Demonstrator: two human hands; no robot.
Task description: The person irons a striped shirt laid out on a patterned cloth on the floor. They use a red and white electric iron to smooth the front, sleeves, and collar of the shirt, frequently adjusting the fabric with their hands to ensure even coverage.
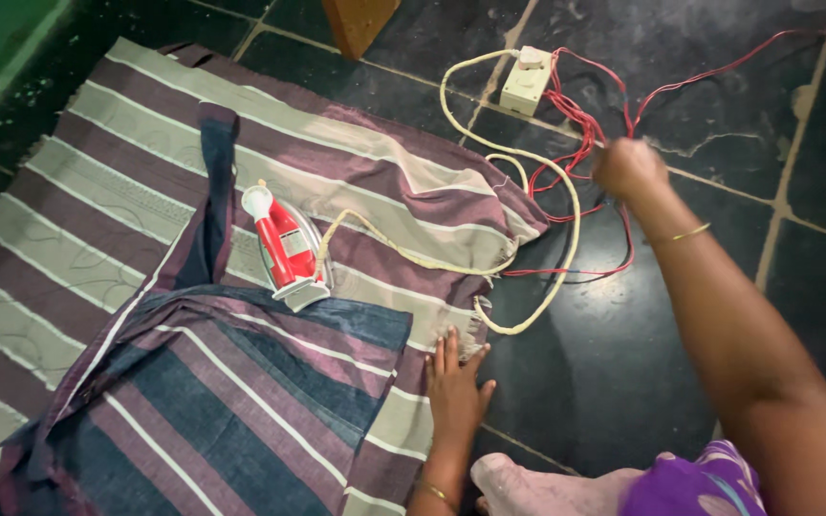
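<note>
Right hand point(629, 168) closed among red wires point(585, 129) by the switch box point(526, 80); left hand point(455, 387) flat, empty, on striped cloth point(356, 220); iron point(284, 247) awaits power

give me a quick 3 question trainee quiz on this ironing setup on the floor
1. True or false: the iron lies flat, soleplate down, on the striped cloth.
2. Which hand rests flat on the edge of the cloth? A) left hand B) right hand
3. Fill in: the iron's cream cord loops over the dark floor to a cream ____ box with red wires.

Key:
1. False; it stands on its heel.
2. A; the right hand is stretched out at the cords, its grip too blurred to tell.
3. switch
</note>
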